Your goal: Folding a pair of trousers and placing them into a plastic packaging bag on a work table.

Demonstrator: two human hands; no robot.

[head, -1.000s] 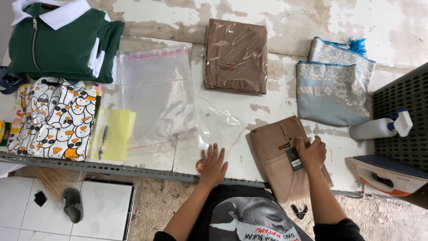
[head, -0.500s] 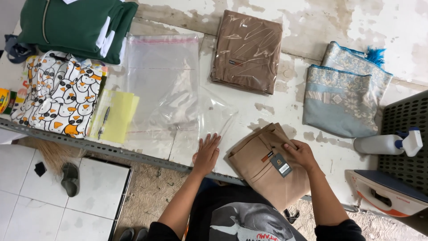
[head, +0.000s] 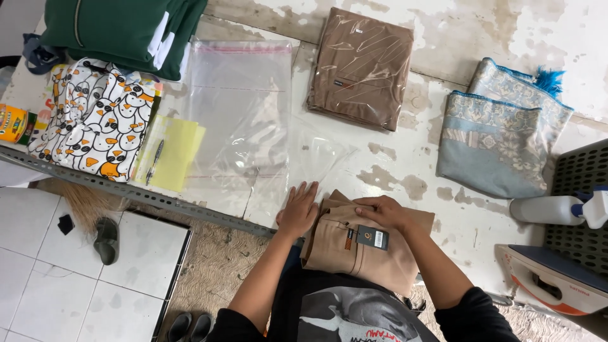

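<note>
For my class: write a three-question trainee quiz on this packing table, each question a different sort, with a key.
1. True or false: the left hand lies flat on the clear plastic bag.
2. Which hand presses the folded tan garment? A left, B right.
3. What colour is the tag on that garment?

Key: 1 false, it rests at the garment's edge, beside the bag; 2 B; 3 black.

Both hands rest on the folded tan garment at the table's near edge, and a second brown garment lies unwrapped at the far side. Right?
Not quite. The head view shows the far brown garment sealed in a clear plastic bag, not unwrapped. The rest holds: the left hand and right hand rest on the folded tan garment at the table's near edge.
</note>
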